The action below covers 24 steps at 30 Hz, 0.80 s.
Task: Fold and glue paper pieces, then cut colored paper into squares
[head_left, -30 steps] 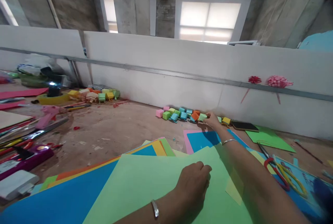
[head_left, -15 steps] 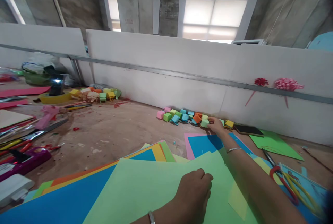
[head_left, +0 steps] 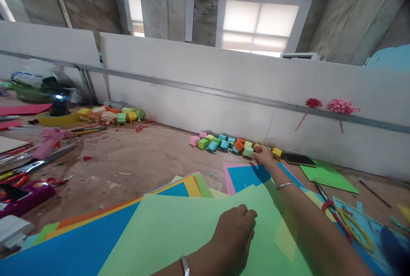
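My right hand (head_left: 264, 156) reaches forward to the right part of a row of small folded paper cubes. Its fingers are bent together beside a light green paper cube (head_left: 248, 151) and a yellow paper cube (head_left: 256, 146); whatever is between the fingertips is hidden. More cubes, such as a pink paper cube (head_left: 194, 140) and an orange paper cube (head_left: 239, 145), stand to the left along the white board. Curled closed, my left hand (head_left: 232, 235) rests on a large light green paper sheet (head_left: 173, 224). The inside of its grip cannot be seen.
Scissors (head_left: 339, 220) lie at the right, near a phone (head_left: 299, 160) and a green sheet (head_left: 333, 175). A second cluster of paper cubes (head_left: 120, 117) sits far left. Nearer are a pink glue gun (head_left: 49, 141) and a purple tool (head_left: 28, 199). The white board (head_left: 179, 62) bounds the back.
My right hand has shifted slightly right along the cubes, and a yellow paper cube now shows beside its fingers. My left hand stays on the green sheet. The view has turned slightly right.
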{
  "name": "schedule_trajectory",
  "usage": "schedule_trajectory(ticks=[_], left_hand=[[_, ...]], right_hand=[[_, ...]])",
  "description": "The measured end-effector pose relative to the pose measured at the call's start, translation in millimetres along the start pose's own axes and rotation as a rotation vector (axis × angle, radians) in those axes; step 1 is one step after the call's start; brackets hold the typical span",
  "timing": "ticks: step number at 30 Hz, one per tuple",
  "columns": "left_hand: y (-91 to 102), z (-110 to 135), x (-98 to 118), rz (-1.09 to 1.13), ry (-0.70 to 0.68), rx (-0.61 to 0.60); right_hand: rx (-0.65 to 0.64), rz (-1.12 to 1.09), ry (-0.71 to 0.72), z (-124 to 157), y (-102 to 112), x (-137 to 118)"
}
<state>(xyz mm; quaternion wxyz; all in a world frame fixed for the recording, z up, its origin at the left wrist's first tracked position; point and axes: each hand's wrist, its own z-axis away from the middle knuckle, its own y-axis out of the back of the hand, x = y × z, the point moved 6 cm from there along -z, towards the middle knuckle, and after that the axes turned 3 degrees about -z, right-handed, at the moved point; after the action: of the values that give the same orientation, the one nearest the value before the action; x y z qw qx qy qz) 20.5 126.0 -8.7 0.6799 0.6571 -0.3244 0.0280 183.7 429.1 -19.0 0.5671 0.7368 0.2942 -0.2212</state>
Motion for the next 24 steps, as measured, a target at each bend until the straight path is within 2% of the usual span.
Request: schedule_trajectory(ticks=[8,15,19,24], left_hand=[[-0.6,-2,-1,-0.019,-0.018,-0.01],[-1.0,-4,-1,-0.028,0.001,-0.043],[0.5,-3,-1,-0.026,-0.003,-0.024],[2.2,-2,1,-0.023,-0.002,-0.022]], right_hand=[[0.01,0.153,-0.041,-8,-6,-14],[-0.002,0.277,0.006,-15,-9,-22],[-0.004,0.374,0.084,-13,-2,-24],[0.013,0.528,0.266,-1,7,-37]])
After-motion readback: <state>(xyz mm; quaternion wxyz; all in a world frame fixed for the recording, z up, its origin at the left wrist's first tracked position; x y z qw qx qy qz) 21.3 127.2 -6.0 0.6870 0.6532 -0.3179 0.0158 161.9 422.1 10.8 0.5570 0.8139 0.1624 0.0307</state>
